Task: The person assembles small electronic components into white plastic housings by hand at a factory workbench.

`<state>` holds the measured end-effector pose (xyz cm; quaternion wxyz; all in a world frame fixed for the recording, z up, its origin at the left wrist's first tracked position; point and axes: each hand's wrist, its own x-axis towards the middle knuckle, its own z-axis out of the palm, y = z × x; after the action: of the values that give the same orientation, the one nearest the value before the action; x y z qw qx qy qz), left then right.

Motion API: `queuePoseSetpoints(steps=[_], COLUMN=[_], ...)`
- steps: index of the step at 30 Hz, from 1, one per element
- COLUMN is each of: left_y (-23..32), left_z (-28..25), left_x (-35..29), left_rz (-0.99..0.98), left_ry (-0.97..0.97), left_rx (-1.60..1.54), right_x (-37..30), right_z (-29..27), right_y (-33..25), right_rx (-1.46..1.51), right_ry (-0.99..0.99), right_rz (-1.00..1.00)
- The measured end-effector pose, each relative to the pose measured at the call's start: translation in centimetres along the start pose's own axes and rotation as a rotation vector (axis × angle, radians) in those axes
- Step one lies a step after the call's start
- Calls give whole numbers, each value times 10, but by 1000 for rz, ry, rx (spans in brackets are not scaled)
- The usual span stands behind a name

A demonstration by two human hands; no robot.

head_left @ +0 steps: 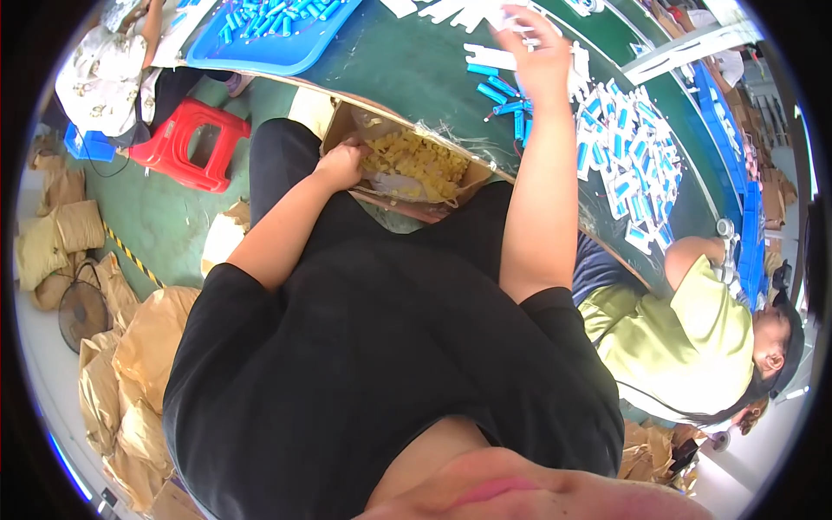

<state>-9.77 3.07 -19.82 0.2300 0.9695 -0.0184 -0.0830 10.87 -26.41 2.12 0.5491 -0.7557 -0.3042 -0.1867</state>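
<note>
My left hand (343, 165) is closed at the left rim of a cardboard box (472, 178) by my lap; what its fingers hold is hidden. Many small yellow pieces (412, 160) and some clear plastic film lie inside the box. Over the green table, my right hand (539, 61) is raised with fingers bent around a pale white plastic piece (511, 21), partly blurred. Below that hand are several loose blue cylindrical cells (496, 89) with thin wires. White plastic holders (490, 57) lie close by.
A large pile of white holders with blue cells (633, 156) covers the table's right side. A blue tray (299, 56) of blue cells stands far left. Co-workers sit at both sides, one in a yellow-green shirt (685, 338). A red stool (186, 147) and brown sacks (143, 364) are left.
</note>
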Motion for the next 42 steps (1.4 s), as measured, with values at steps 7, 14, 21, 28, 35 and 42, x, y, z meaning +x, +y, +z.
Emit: queuePoseSetpoints(steps=[7,14,21,28,35,42], left_y=[70,174,192,168,153,135], left_z=[-60,-159,-204,-202,-196,-191], left_x=[-18,17,158,221,167,80], left_rz=[502,816,287,503,675,597], left_ry=[-2,583,563,542,849,891], left_rx=[-203,-276,150,437,329,-53], right_x=[2,-3,-5,-15,-17,-7], right_z=[-130,-123,-44,-14,-5,-12], right_y=[63,49,25,22,19,36], right_rx=[-402,-782,-72,-464,-302,-92], right_ry=[1075,1017,42,-544,-428,-165], right_rz=[-20,396,9,-5,-108,44])
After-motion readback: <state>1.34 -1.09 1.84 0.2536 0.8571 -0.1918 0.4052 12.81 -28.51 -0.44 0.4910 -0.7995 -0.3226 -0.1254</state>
